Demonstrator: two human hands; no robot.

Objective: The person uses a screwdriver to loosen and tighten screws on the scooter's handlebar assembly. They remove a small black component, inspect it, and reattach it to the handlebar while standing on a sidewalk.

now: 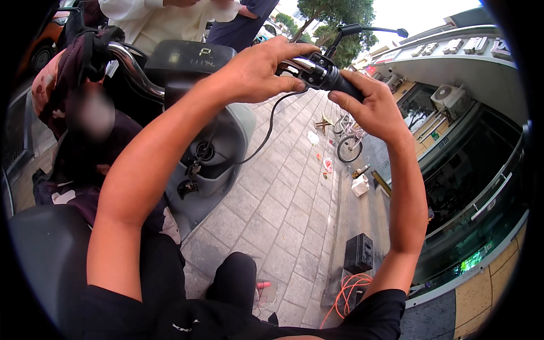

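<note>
I sit beside or astride an electric scooter, both arms stretched to its right handlebar end. My left hand [258, 69] is closed round the chrome handlebar [306, 66], thumb below and fingers over the top, just inboard of the clamp and switch parts. My right hand [374, 107] wraps the black handlebar grip [345, 86], its thumb underneath. A black cable [270, 129] hangs loose from near the clamp to the scooter's grey front panel [241, 122]. A mirror stalk [335, 42] rises above the clamp. The lit dashboard [190, 59] lies left of my left hand.
A child-sized figure in dark clothing [93, 147] is at the scooter's left. People [181, 22] stand ahead. On the pavement [277, 187] are a bicycle [350, 146], a black box [358, 253] and an orange cord [343, 294]. A glass shopfront [470, 204] lines the right.
</note>
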